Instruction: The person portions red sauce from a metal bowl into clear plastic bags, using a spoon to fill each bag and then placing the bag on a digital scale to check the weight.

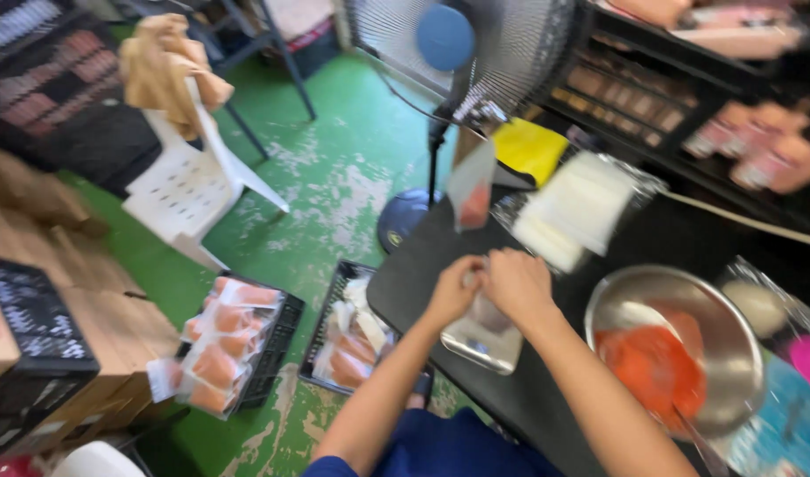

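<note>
Both my left hand [453,291] and right hand [517,284] pinch a small bag [473,196] above the scale [482,340], best kept upright.

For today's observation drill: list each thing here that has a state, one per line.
Left hand: pinching a small bag, fingers closed.
Right hand: closed on the same bag.
Bag: upright, partly filled.
Bowl: holds orange paste.
Crates: stacked with filled packets.
Fan: upright; running or not, cannot tell.
</note>
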